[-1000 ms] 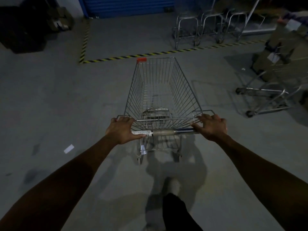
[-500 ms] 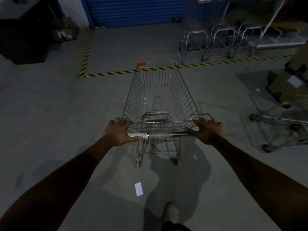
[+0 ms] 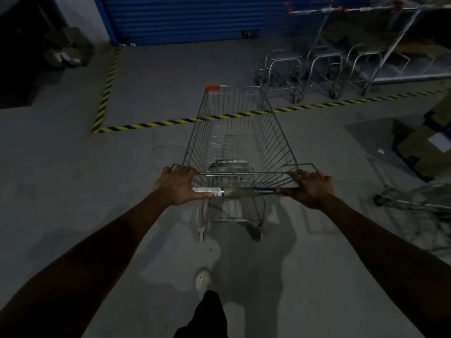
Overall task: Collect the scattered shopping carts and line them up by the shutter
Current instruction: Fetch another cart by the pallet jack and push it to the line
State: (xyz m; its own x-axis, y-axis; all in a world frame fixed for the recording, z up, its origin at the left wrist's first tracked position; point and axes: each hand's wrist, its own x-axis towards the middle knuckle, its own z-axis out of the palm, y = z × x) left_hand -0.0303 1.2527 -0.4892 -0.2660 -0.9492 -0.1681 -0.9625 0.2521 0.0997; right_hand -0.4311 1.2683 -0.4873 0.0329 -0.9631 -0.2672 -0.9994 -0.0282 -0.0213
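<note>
Both hands grip 1 cart (image 3: 240, 142) by its handle (image 3: 244, 192), which runs crosswise just below mid-picture. The left hand (image 3: 179, 185) wraps the handle's left end, fingers curled over the top and thumb pressed along the bar beside a white label. The right hand (image 3: 311, 189) wraps the right end, fingers curled tight round the bar.

The cart stands on the grey floor (image 3: 61, 179) with its nose, marked by an orange corner cap (image 3: 212, 87), pointing at the blue shutter (image 3: 183, 18). A striped tape line (image 3: 156, 124) runs across under the front of the basket. At the basket's near end lies a folded wire flap (image 3: 229, 164); through the rest of the mesh only floor shows.

Beyond the tape, right of the shutter, is a row of carts (image 3: 319, 69), 3 frames showing side by side. Another cart (image 3: 415, 206) sits at the right edge, blurred, near cardboard boxes (image 3: 429, 147). More boxes (image 3: 66, 50) are stacked far left. A pale shoe (image 3: 203, 279) steps behind the cart.
</note>
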